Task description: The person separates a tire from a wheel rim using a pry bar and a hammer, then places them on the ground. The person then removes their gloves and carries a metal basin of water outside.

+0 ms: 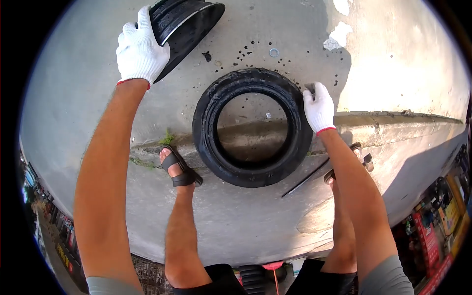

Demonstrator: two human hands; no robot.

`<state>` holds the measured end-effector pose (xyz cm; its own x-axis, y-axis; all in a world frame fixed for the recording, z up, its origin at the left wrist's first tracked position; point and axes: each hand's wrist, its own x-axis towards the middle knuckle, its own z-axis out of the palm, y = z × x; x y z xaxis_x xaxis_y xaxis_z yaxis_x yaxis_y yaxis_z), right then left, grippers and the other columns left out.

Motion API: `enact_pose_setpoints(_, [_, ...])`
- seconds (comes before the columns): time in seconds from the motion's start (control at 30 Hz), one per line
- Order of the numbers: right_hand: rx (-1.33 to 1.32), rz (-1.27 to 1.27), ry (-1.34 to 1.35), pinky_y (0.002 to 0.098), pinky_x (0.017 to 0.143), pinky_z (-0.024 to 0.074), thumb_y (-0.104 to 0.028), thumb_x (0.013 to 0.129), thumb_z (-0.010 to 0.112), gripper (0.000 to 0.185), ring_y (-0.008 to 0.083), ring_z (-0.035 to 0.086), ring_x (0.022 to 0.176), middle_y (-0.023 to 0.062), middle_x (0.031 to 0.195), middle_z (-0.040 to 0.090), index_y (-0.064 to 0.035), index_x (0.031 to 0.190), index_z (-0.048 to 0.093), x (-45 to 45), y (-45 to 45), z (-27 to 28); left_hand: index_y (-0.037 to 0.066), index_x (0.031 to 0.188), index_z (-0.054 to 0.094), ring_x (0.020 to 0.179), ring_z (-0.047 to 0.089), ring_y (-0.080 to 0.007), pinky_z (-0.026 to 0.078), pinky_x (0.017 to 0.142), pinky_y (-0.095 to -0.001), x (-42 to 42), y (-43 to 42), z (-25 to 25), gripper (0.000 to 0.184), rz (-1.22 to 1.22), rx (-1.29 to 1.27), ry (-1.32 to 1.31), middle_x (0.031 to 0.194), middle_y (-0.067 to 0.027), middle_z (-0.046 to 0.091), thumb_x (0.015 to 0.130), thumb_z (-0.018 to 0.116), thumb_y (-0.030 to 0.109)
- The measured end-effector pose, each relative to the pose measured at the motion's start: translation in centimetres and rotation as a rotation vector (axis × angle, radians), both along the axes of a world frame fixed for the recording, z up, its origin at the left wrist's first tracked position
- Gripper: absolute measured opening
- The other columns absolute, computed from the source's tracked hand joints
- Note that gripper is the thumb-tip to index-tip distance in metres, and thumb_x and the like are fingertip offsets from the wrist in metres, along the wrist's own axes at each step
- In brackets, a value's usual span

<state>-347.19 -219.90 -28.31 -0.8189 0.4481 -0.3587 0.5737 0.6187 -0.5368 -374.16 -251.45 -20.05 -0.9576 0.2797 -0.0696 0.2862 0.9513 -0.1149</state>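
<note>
L hand [142, 49], gloved, has its grip clasped on a tilted blk wheel rim [191, 32], out past the kerb edge [378, 122]. Blk tyre [205, 130] lies across that edge of the concrete ground [236, 214], btwn the sandalled feet [181, 169]. R hand [319, 108] curled right by tyre's R side; can't tell from here if its grip's grasping.

There is room to reach down through the middle of the tire [205, 123]. The rim [191, 39] blocks its top left, and a foot [173, 168] blocks its lower left.
</note>
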Motion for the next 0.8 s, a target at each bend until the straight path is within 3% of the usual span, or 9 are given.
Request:
enact_pose_setpoints(0.2, [0.209,0.3,-0.179,0.0461,0.088,0.0515,-0.03,0.09,0.064,0.027,0.0353,0.067,0.098,0.0165,0.103,0.069,-0.0084,0.106,0.065,-9.7,0.2,-8.9,0.022,0.15,0.036,0.108,0.062,-0.0429,0.055,0.089,-0.0492,-0.1,0.4,-0.3,0.082,0.003,-0.017,0.024,0.115,-0.0257,0.058,0.079,0.076,0.02])
enact_pose_setpoints(0.3, [0.315,0.46,-0.363,0.0479,0.094,0.0489,-0.036,0.091,0.065,0.039,0.0371,0.066,0.106,0.0192,0.116,0.065,-0.0059,0.116,0.06,-12.6,-1.6,-10.1,0.02,0.149,0.039,0.096,0.066,-0.0413,0.058,0.081,-0.0479,-0.1,-0.4,-1.1,0.076,-0.052,0.025,0.071,0.109,-0.0266,0.06,0.082,0.074,0.024])
enact_pose_setpoints(0.33, [0.344,0.482,-0.397,0.0471,0.094,0.0489,-0.037,0.091,0.065,0.042,0.0371,0.066,0.107,0.0206,0.116,0.064,-0.004,0.117,0.059,-13.2,-2.1,-10.6,0.004,0.141,0.041,0.105,0.055,-0.047,0.046,0.092,-0.0494,1.2,1.6,1.5,0.066,-0.02,0.162,0.046,0.113,-0.0298,0.055,0.078,0.061,0.008])
enact_pose_setpoints(0.37, [0.363,0.485,-0.456,0.0463,0.095,0.049,-0.039,0.092,0.065,0.046,0.0372,0.066,0.109,0.0226,0.118,0.063,-0.0018,0.118,0.057,-13.7,-2.3,-11.2,0.004,0.141,0.041,0.103,0.055,-0.0473,0.047,0.091,-0.0495,1.3,1.1,0.9,0.066,-0.054,0.174,0.09,0.112,-0.0297,0.055,0.078,0.061,0.007])
enact_pose_setpoints(0.43, [0.385,0.483,-0.478,0.0467,0.095,0.049,-0.039,0.091,0.065,0.046,0.0378,0.066,0.109,0.0223,0.118,0.064,-0.0022,0.118,0.057,-14.3,-2.6,-12.3,0.004,0.14,0.042,0.102,0.056,-0.0467,0.048,0.089,-0.0495,0.6,-0.4,0.4,0.064,-0.185,0.148,0.124,0.113,-0.0282,0.055,0.08,0.061,0.01])
enact_pose_setpoints(0.57, [0.392,0.484,-0.453,0.0465,0.095,0.0505,-0.038,0.091,0.065,0.043,0.0387,0.066,0.11,0.0217,0.117,0.067,-0.0019,0.114,0.061,-14.2,-2.4,-13.3,0.007,0.142,0.041,0.105,0.056,-0.0442,0.049,0.089,-0.0486,1.4,-0.7,-1.0,0.063,-0.116,0.169,0.173,0.114,-0.0254,0.054,0.083,0.061,0.017])
enact_pose_setpoints(0.8, [0.4,0.529,-0.381,0.0462,0.093,0.0523,-0.034,0.09,0.063,0.038,0.0397,0.066,0.107,0.0234,0.111,0.069,-0.0033,0.113,0.064,-14.0,-2.4,-14.2,0.006,0.142,0.041,0.106,0.056,-0.0442,0.049,0.091,-0.048,1.5,-0.4,-0.8,0.065,-0.119,0.127,0.19,0.113,-0.0249,0.054,0.081,0.061,0.014])
